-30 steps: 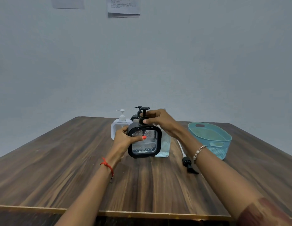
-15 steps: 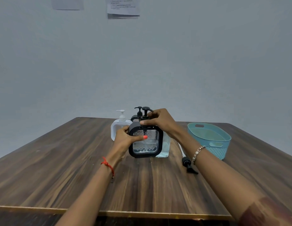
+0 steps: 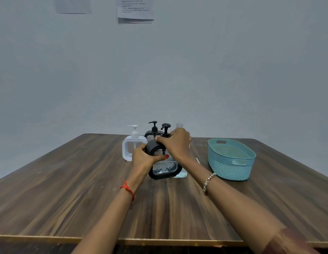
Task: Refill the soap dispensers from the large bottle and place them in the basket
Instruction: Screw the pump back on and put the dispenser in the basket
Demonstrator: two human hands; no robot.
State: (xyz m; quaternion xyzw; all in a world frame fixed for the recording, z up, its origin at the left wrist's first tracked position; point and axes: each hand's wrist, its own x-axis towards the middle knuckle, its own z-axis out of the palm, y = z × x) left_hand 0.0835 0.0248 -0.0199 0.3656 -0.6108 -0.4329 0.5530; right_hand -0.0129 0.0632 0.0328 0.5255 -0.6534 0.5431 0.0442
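Note:
A black-framed clear soap dispenser (image 3: 165, 167) stands on the table centre, tilted slightly. My left hand (image 3: 144, 157) grips its left side, thumb across the front. My right hand (image 3: 175, 142) is curled over its top around the collar of the black pump head (image 3: 166, 128). Behind it stands the large clear bottle (image 3: 179, 125), mostly hidden, its open neck showing above my right hand. A white dispenser (image 3: 132, 145) and a second black dispenser (image 3: 153, 132) stand behind to the left. A teal basket (image 3: 231, 167) sits to the right with nothing in it.
The wooden table (image 3: 68, 189) runs to a near edge at the bottom of the view. A grey wall with two paper sheets (image 3: 135, 8) rises behind the table. My right forearm crosses the space between the dispenser and the basket.
My right hand has settled lower over the pump collar, and the dispenser now leans a little. The camera has dipped slightly. The loose black pump on the table is now hidden behind my right arm.

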